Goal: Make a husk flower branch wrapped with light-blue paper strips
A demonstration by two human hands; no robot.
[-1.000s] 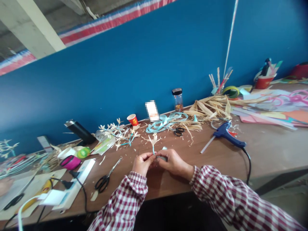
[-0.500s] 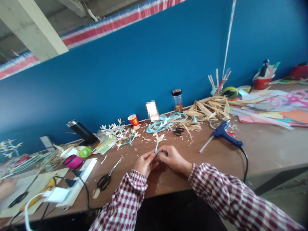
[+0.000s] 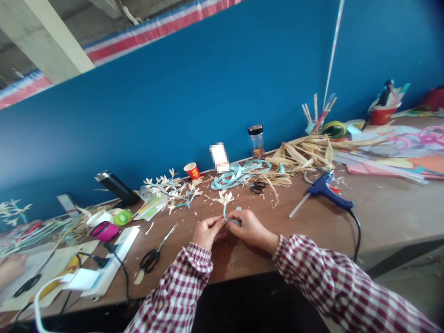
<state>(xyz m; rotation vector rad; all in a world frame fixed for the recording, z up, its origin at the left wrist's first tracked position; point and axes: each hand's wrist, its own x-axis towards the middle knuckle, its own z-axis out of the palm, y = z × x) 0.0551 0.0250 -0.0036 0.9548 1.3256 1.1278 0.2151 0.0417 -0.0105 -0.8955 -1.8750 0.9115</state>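
Over the front of the brown table [image 3: 263,259], my left hand [image 3: 207,232] pinches the lower stem of a small pale husk flower [image 3: 225,198]. The flower stands upright with its petals spread, and its thin stem [image 3: 224,212] is light blue. To the right, my right hand [image 3: 252,230] is closed on a light blue strip [image 3: 233,222] that meets the stem at my left fingertips. A short bit of blue shows just above the right hand's fingers. The lowest end of the stem is hidden by my fingers.
Scissors [image 3: 150,260] lie left of my hands, near a white power strip [image 3: 120,252]. A blue glue gun [image 3: 328,190] rests at right. Behind are blue ribbon [image 3: 239,175], small black scissors [image 3: 258,187], dry husks [image 3: 300,155] and a red cup [image 3: 192,171]. Another person's hand [image 3: 12,268] shows far left.
The flower has turned, so its petals now spread wider to the left. My right fingers have shifted slightly, and a bit of blue now shows above them. The view has tilted a little.
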